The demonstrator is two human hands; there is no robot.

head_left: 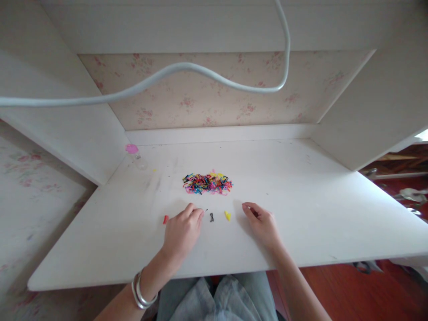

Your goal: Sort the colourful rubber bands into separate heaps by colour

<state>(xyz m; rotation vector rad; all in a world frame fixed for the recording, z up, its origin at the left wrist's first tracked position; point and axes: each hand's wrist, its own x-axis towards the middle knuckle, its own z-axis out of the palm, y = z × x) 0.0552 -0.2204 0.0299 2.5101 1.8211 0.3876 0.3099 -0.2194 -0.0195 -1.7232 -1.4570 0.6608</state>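
Note:
A loose pile of small multicoloured rubber bands (207, 183) lies on the white desk, beyond both hands. My left hand (184, 226) is closed with its fingertips pinched low over the desk; whatever they may hold is hidden. Just right of those fingertips is a tiny dark band (206, 210). Between my hands sit a small black cluster of bands (211, 217) and a yellow cluster (228, 216). A red cluster (165, 219) shows at the left side of my left hand. My right hand (261, 223) rests on the desk, fingers curled and tips together, with nothing visible in them.
A clear bottle with a pink top (136, 156) is at the desk's back left. One yellow speck (154, 170) lies near it. A white cable (187, 67) crosses in front of the flowered back wall (214, 104). White side panels (374, 98) flank the desk (321, 200).

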